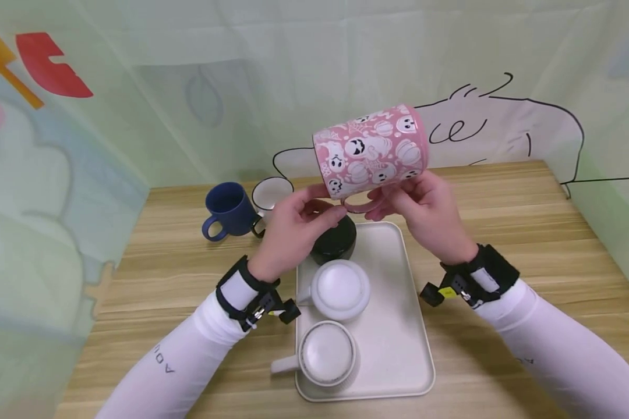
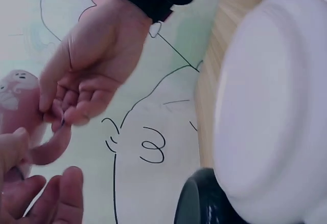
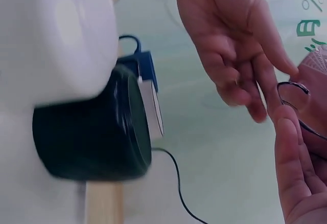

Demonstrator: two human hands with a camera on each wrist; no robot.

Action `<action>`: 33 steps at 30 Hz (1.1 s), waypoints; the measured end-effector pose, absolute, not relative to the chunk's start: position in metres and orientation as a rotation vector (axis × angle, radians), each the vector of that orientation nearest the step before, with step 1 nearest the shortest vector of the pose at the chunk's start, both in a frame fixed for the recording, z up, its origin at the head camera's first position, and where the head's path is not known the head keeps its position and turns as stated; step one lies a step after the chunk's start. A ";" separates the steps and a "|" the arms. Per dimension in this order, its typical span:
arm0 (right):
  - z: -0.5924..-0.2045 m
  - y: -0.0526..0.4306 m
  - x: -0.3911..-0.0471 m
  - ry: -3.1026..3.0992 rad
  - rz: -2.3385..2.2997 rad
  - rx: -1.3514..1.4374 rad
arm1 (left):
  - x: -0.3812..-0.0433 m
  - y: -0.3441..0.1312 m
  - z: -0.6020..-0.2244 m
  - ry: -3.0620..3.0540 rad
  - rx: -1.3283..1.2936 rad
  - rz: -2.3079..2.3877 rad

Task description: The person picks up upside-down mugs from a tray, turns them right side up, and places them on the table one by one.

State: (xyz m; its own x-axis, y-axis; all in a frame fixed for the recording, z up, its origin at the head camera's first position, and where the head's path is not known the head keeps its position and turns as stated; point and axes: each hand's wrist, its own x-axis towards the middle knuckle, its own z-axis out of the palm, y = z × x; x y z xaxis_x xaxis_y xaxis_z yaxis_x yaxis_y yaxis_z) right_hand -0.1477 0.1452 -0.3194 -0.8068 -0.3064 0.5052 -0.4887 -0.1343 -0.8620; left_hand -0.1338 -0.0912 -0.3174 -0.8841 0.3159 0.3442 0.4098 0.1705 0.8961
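Observation:
A pink mug (image 1: 372, 151) with white ghosts and pumpkins is held on its side in the air, above the far end of a pale tray (image 1: 393, 326). My left hand (image 1: 288, 235) pinches its lower left edge with thumb and fingers. From the right, my right hand (image 1: 430, 218) grips it near the handle (image 2: 53, 147), which hangs underneath. Beneath the left hand stands a dark green cup (image 3: 92, 137) on the tray. Nearer to me on the tray are two upside-down white mugs, one in the middle (image 1: 340, 290) and one in front (image 1: 327, 355).
Left of the tray's far end, a blue mug (image 1: 230, 209) stands upright on the wooden table (image 1: 188, 297). Beside it is a white mug with a dark rim (image 1: 272, 192), partly behind the left hand. A printed cloth (image 1: 251, 87) hangs behind the table.

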 end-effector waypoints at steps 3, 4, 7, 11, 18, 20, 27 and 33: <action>-0.322 0.137 -0.150 -1.938 2.190 0.868 | -0.137 -0.088 -0.317 -2.270 -0.715 -1.942; -0.324 0.134 -0.151 -1.928 2.226 0.849 | -0.138 -0.087 -0.317 -2.240 -0.707 -1.988; -0.328 0.128 -0.154 -1.906 2.312 0.794 | -0.141 -0.085 -0.318 -2.163 -0.658 -2.118; -0.332 0.123 -0.157 -1.891 2.419 0.739 | -0.145 -0.084 -0.319 -2.095 -0.581 -2.211; -0.334 0.122 -0.160 -1.978 2.487 0.740 | -0.150 -0.089 -0.320 -2.074 -0.542 -2.130; -0.334 0.124 -0.162 -2.032 2.481 0.753 | -0.151 -0.091 -0.320 -2.094 -0.536 -2.068; -0.335 0.139 -0.161 -2.263 2.406 0.698 | -0.157 -0.100 -0.323 -2.138 -0.538 -1.879; -0.334 0.158 -0.155 -2.365 2.280 0.648 | -0.162 -0.109 -0.325 -2.166 -0.478 -1.822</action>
State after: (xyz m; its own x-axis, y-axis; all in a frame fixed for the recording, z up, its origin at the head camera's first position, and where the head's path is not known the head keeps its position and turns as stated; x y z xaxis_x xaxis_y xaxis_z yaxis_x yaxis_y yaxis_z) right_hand -0.1553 0.1582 -0.3343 -0.9046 -0.4101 0.1159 -0.1307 0.0082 -0.9914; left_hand -0.1622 -0.1095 -0.3254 -0.9090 0.0766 0.4097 0.4168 0.1546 0.8957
